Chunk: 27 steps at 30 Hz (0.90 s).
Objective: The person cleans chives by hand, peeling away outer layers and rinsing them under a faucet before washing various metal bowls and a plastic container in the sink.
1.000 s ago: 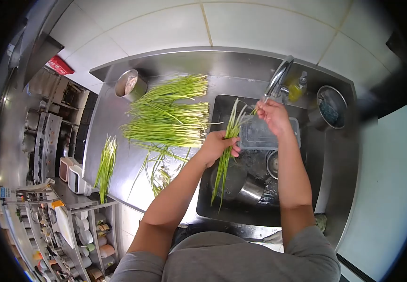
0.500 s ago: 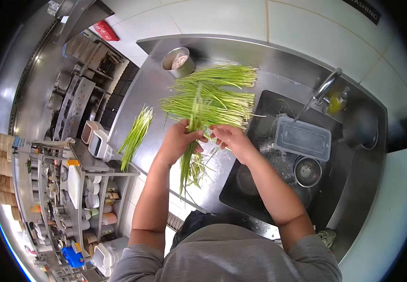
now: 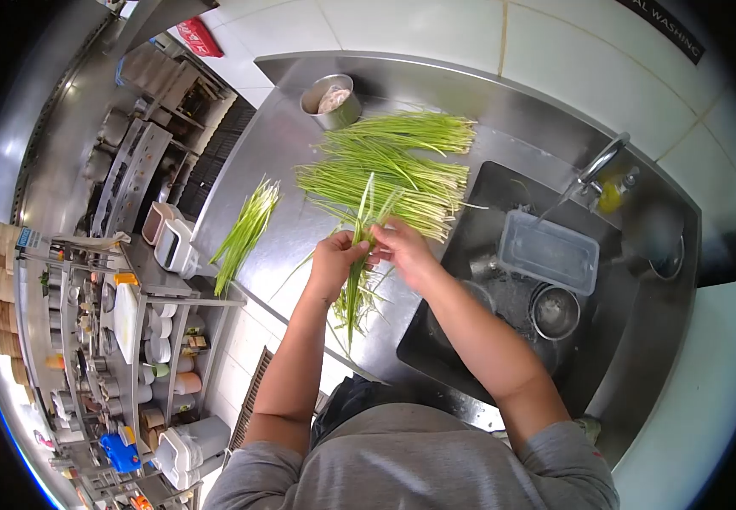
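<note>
My left hand point(image 3: 334, 263) is closed round a small bunch of thin spring onions point(image 3: 353, 297), whose green ends hang toward me. My right hand point(image 3: 406, 252) is at the upper part of the same bunch, its thumb and fingers pinched on the stems. Beyond both hands lies a large pile of spring onions point(image 3: 385, 174) on the steel counter point(image 3: 287, 161), pale ends toward the sink. A smaller sheaf of spring onions point(image 3: 247, 234) lies apart on the left. Loose trimmed leaves point(image 3: 369, 304) are scattered beneath my hands, partly hidden.
On the right is a dark sink point(image 3: 491, 191) holding a clear plastic container point(image 3: 551, 251) and a metal bowl point(image 3: 555, 312). A faucet point(image 3: 599, 161) runs above it. A metal canister point(image 3: 341, 110) stands at the back left. Shelving point(image 3: 164, 299) with dishes is at far left.
My right hand has moved left and closed on the stems; half a second ago it was apart from the bunch. The bunch's upper leaves now spread more. The view has shifted slightly.
</note>
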### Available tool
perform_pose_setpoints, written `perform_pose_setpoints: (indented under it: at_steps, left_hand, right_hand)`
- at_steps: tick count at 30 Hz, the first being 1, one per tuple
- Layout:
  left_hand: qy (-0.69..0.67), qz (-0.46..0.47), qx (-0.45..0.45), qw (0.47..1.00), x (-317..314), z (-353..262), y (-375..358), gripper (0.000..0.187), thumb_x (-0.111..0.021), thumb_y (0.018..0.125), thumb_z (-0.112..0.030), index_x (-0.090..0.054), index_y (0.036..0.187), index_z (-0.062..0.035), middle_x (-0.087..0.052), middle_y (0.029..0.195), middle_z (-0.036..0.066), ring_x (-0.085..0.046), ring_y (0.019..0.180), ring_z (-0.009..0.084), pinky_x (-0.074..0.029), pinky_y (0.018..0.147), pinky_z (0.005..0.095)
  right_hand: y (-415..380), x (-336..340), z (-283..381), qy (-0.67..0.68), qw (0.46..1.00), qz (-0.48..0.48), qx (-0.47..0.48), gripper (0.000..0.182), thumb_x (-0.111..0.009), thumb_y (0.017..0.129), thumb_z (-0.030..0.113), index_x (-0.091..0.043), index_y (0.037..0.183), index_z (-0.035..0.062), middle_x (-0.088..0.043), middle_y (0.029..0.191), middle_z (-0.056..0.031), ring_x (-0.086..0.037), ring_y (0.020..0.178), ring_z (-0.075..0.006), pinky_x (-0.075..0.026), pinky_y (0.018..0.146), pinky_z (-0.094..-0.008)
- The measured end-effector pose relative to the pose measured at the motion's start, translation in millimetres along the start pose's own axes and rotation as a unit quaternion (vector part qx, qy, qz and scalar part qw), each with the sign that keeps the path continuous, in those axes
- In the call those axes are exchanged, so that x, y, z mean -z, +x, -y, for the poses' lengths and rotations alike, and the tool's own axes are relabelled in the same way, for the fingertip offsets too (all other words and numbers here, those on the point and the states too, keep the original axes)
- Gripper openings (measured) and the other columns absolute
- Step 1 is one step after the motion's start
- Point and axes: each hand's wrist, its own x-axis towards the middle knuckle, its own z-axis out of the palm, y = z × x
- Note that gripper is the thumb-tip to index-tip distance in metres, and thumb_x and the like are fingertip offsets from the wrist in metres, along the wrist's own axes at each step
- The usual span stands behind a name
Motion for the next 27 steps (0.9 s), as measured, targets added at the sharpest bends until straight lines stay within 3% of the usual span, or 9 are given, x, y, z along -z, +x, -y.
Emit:
perform_pose_setpoints:
  at_steps: [10,14,16,18,19,22,23,26,27]
  left_hand:
    - [0.141,0.018,-0.01,0.99,17.9,22.7,-9.4,0.021,-0.053,0.091,-0.014,-0.062,0.096,0.005,-0.066,0.084,0.008,-0.061,0.075,0.0126,-0.047,0.07,0.0271]
    - [0.214,-0.125,-0.067,0.967,39.0,22.1,-8.5,0.022,-0.051,0.092,-0.014,-0.062,0.097,0.0042,-0.066,0.087,0.01,-0.06,0.08,0.0133,-0.046,0.075,0.027]
    - [0.126,-0.137,-0.107,0.977,51.5,21.2,-6.8,0.022,-0.052,0.092,-0.014,-0.062,0.098,0.0034,-0.066,0.085,0.01,-0.06,0.078,0.0134,-0.046,0.074,0.0268]
    - [0.177,-0.142,-0.087,0.97,56.6,15.2,-10.4,0.021,-0.054,0.09,-0.014,-0.063,0.098,0.0034,-0.067,0.08,0.009,-0.062,0.074,0.0142,-0.047,0.069,0.0265]
    - [0.187,-0.136,-0.077,0.97,56.4,12.7,-11.8,0.021,-0.054,0.09,-0.014,-0.063,0.098,0.0033,-0.067,0.079,0.008,-0.062,0.073,0.0141,-0.047,0.068,0.0266]
    - [0.228,-0.129,-0.07,0.962,54.6,19.5,-10.3,0.021,-0.055,0.089,-0.013,-0.062,0.1,0.0027,-0.066,0.076,0.008,-0.061,0.068,0.0141,-0.047,0.066,0.0274]
    - [0.25,-0.137,-0.08,0.955,54.8,24.4,-9.0,0.02,-0.057,0.088,-0.014,-0.063,0.099,0.0011,-0.066,0.075,0.009,-0.061,0.067,0.0147,-0.047,0.064,0.0283]
    - [0.38,-0.176,-0.065,0.906,54.7,24.4,-10.1,0.019,-0.055,0.087,-0.018,-0.064,0.097,-0.0037,-0.066,0.077,0.013,-0.063,0.07,0.0239,-0.047,0.068,0.0342]
    - [0.431,-0.184,-0.053,0.882,54.9,21.2,-8.7,0.019,-0.054,0.088,-0.019,-0.064,0.096,-0.0044,-0.066,0.078,0.014,-0.064,0.072,0.0263,-0.047,0.073,0.0366]
  right_hand:
    - [9.3,-11.2,21.1,-0.027,0.997,0.066,0.036,0.023,-0.05,0.094,0.024,-0.058,0.098,0.0024,-0.065,0.093,-0.009,-0.062,0.084,-0.017,-0.046,0.082,-0.033]
    - [25.8,9.6,-12.6,-0.044,0.999,-0.002,0.002,0.022,-0.051,0.093,0.021,-0.059,0.098,0.0009,-0.064,0.088,-0.0106,-0.062,0.081,-0.0179,-0.049,0.077,-0.0334]
    - [31.9,22.0,-42.4,-0.151,0.987,-0.018,-0.045,0.025,-0.055,0.09,0.02,-0.058,0.102,-0.0016,-0.064,0.09,-0.0126,-0.062,0.082,-0.0202,-0.05,0.076,-0.034]
    - [42.2,37.8,-79.6,-0.318,0.944,-0.029,-0.081,0.031,-0.059,0.088,0.023,-0.056,0.105,-0.0035,-0.063,0.095,-0.0161,-0.062,0.086,-0.0247,-0.049,0.08,-0.0364]
    - [24.6,21.2,-67.4,-0.531,0.842,-0.085,0.039,0.059,-0.069,0.077,0.026,-0.046,0.118,-0.0089,-0.06,0.101,-0.0244,-0.059,0.093,-0.036,-0.045,0.085,-0.0441]
    - [12.3,-1.4,-52.5,-0.604,0.685,-0.232,0.335,0.068,-0.071,0.074,0.028,-0.042,0.124,-0.0077,-0.059,0.105,-0.0268,-0.056,0.098,-0.0415,-0.042,0.09,-0.0459]
    - [10.6,-8.6,-42.5,-0.575,0.716,-0.212,0.334,0.061,-0.066,0.075,0.024,-0.043,0.125,-0.0044,-0.056,0.112,-0.026,-0.053,0.104,-0.0411,-0.041,0.091,-0.0452]
    - [16.7,-9.3,-21.2,-0.603,0.796,0.006,0.058,0.047,-0.057,0.077,0.011,-0.05,0.122,0.0006,-0.048,0.126,-0.0233,-0.044,0.117,-0.0393,-0.036,0.098,-0.0433]
    - [21.0,-13.4,-16.3,-0.668,0.742,0.046,-0.01,0.05,-0.051,0.074,0.003,-0.05,0.123,0.0026,-0.046,0.129,-0.0207,-0.044,0.115,-0.0401,-0.038,0.096,-0.0444]
